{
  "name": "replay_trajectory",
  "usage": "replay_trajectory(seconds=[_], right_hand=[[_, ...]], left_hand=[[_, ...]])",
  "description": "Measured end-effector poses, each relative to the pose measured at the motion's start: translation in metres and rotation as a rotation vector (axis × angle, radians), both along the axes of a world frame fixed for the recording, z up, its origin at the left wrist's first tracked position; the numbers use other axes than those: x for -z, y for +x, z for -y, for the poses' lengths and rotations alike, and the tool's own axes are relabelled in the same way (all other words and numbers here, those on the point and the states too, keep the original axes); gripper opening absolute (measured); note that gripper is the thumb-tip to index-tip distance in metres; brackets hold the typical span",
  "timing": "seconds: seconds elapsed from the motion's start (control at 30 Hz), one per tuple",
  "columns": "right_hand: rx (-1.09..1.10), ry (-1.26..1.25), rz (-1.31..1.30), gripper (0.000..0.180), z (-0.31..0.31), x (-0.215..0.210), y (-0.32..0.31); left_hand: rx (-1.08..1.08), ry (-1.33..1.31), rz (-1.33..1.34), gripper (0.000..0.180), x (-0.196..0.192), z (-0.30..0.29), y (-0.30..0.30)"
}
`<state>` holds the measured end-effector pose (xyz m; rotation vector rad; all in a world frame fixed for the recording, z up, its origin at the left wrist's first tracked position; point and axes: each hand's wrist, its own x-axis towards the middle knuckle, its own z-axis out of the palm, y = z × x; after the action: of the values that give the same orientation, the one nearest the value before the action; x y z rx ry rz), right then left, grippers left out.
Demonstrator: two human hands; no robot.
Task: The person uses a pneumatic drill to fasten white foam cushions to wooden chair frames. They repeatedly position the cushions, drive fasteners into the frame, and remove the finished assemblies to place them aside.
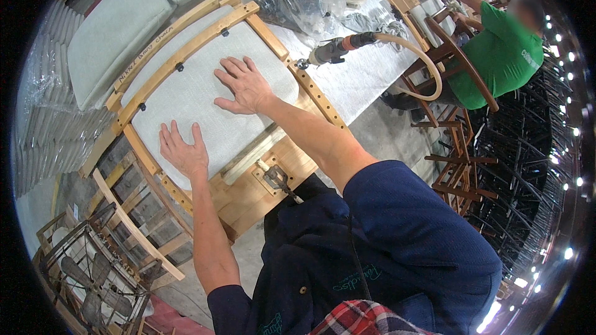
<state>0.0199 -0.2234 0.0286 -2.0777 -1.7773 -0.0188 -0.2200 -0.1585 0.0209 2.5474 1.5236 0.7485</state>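
Wearer's two hands (244,89) (185,154), one toggle clamp (276,178), one power tool (336,49), one fan (96,285)

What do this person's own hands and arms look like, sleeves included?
The left hand and right hand are ungloved, with no rings or watch visible. The left forearm and right forearm are bare. The left sleeve and right sleeve are short and dark navy; the right one's fabric looks finely textured. No cables or markings show on either forearm.
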Motion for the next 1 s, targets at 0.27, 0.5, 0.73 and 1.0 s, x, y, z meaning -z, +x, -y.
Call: replay_trajectory(seconds=[0.27,0.5,0.73,1.0], right_hand=[[0.002,-0.001,0.001,0.079,0.0003,0.0003,-0.0004],[-0.002,-0.007,-0.017,0.079,0.0005,-0.0022,-0.0006],[0.001,-0.013,-0.003,0.080,0.0006,-0.0024,-0.0005],[0.000,-0.002,-0.014,0.079,0.0005,-0.0039,-0.0006]], left_hand=[[0.009,0.010,0.017,0.063,-0.0007,0.0001,-0.0003],[0.013,0.015,0.032,0.063,-0.0014,0.0002,-0.0002],[0.000,-0.005,0.019,0.063,-0.0028,0.0008,0.0006],[0.008,0.014,0.033,0.063,0.0003,0.0003,-0.0006]])
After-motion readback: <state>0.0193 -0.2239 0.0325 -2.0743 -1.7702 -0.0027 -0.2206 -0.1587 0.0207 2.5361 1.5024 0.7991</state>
